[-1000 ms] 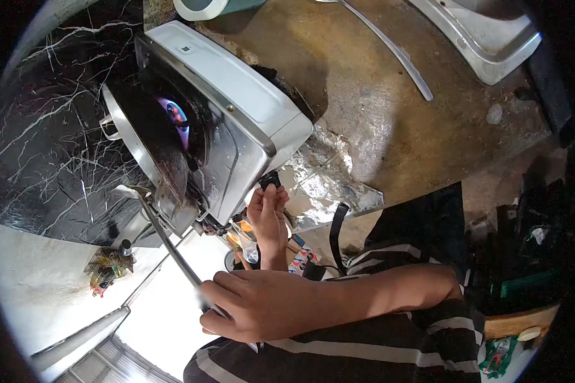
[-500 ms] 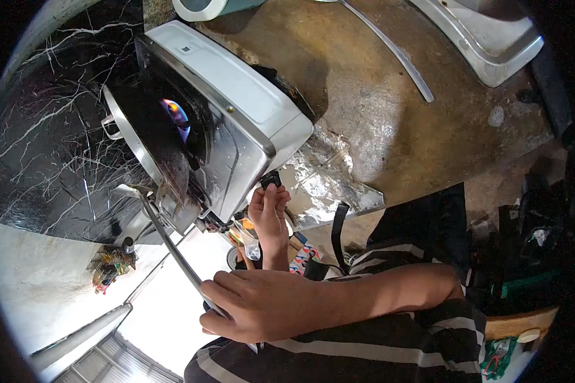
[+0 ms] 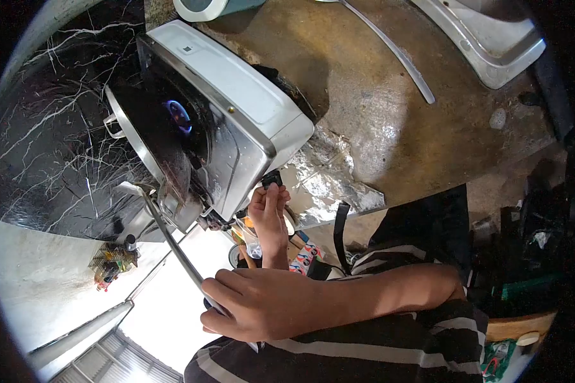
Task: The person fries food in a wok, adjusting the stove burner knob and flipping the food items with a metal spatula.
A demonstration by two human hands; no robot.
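Note:
My left hand (image 3: 271, 214) pinches the black knob (image 3: 272, 179) at the end of the gas stove (image 3: 236, 83). My right hand (image 3: 262, 303), nearer the camera, is wrapped round the long metal handle of a spatula (image 3: 172, 239). Its light, flat-looking tip lies near the wok's rim; whether they touch, I cannot tell. The wide dark wok (image 3: 148, 137), with a bright rim and a loop handle, stands over the burner. A blue ring of flame (image 3: 180, 117) shows beneath it. What the wok holds is hidden from this angle.
The view is rotated sideways. A brown counter (image 3: 364, 127) bears a long metal utensil (image 3: 396, 57) and a metal tray-like object (image 3: 485, 57). A teal-and-white container (image 3: 211, 7) stands beyond the stove. Dark marbled wall (image 3: 45, 127) is behind the wok. A wire basket (image 3: 112, 256) hangs farther off.
The flame has lost its orange part and looks smaller and blue. Both hands keep nearly the same places, and the spatula has barely moved.

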